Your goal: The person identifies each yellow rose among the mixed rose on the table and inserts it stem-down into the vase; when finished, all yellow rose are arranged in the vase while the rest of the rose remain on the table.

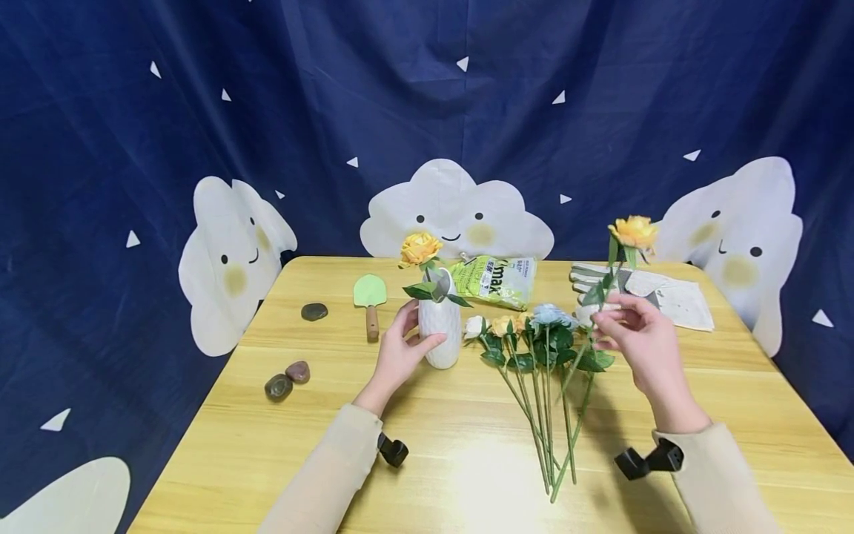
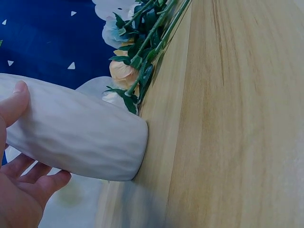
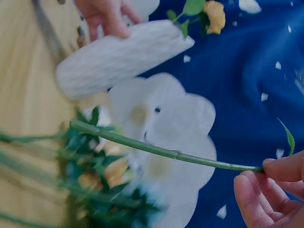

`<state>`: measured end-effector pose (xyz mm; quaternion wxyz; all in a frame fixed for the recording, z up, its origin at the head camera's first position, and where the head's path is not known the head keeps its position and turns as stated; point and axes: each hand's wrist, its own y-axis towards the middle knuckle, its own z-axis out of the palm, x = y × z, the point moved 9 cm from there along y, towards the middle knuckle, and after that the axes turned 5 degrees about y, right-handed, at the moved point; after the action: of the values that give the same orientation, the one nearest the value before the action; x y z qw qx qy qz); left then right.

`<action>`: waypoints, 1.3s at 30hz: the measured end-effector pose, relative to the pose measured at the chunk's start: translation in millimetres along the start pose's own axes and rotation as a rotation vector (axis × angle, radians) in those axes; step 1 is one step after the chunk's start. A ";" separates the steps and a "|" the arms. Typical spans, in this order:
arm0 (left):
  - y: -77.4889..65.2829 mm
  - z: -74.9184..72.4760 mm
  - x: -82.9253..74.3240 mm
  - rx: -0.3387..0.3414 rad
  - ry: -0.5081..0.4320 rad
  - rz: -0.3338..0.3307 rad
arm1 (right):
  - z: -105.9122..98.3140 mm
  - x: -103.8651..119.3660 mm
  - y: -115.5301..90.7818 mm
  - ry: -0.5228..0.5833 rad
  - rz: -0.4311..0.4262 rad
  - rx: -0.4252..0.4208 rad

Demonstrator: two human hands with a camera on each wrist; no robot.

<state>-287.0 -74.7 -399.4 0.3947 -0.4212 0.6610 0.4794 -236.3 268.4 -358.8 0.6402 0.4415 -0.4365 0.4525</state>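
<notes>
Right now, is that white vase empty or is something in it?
Not empty: a yellow rose leans out of the white vase, its leaves beside the rim in the head view.

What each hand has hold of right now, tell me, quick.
Left hand: closed around the white vase.
Right hand: closed, pinching a yellow rose by its stem.
</notes>
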 end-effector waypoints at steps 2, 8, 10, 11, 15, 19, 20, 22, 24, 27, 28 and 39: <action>-0.1 -0.3 -0.5 0.000 -0.001 0.004 | 20.7 20.6 2.8 0.032 -0.045 0.023; -0.4 0.1 -2.0 0.006 0.007 0.011 | 62.8 57.0 18.9 0.048 -0.155 0.070; -0.4 0.3 -2.0 0.008 0.006 0.010 | 74.6 67.5 24.5 0.055 -0.194 0.084; -0.4 0.5 -2.0 0.009 0.004 0.010 | 80.3 72.9 27.0 0.057 -0.215 0.092; -0.4 0.7 -3.0 0.010 -0.002 0.019 | 103.2 93.8 35.6 0.086 -0.286 0.111; -0.8 0.5 -4.1 0.007 0.002 0.026 | 122.4 108.4 42.7 0.129 -0.338 0.108; -0.8 0.5 -3.7 0.007 0.001 0.024 | 126.7 111.4 44.4 0.138 -0.351 0.106; -0.9 0.5 -3.3 0.006 0.003 0.022 | 134.6 116.4 48.0 0.156 -0.375 0.098; -1.0 0.3 -3.2 0.006 0.005 0.017 | 142.2 120.8 51.2 0.161 -0.403 0.085; -1.0 -0.1 -2.9 0.006 0.009 0.015 | 153.0 124.5 55.0 0.162 -0.440 0.066; -1.0 -0.2 -2.7 0.005 0.011 0.014 | 156.7 124.3 56.5 0.158 -0.448 0.064; -1.6 0.8 -1.2 0.005 0.010 0.003 | 186.6 86.9 71.1 -0.007 -0.391 0.084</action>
<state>-285.0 -74.0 -399.0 0.3915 -0.4216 0.6650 0.4762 -316.4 120.4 -220.7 0.6954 0.5458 -0.3253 0.3357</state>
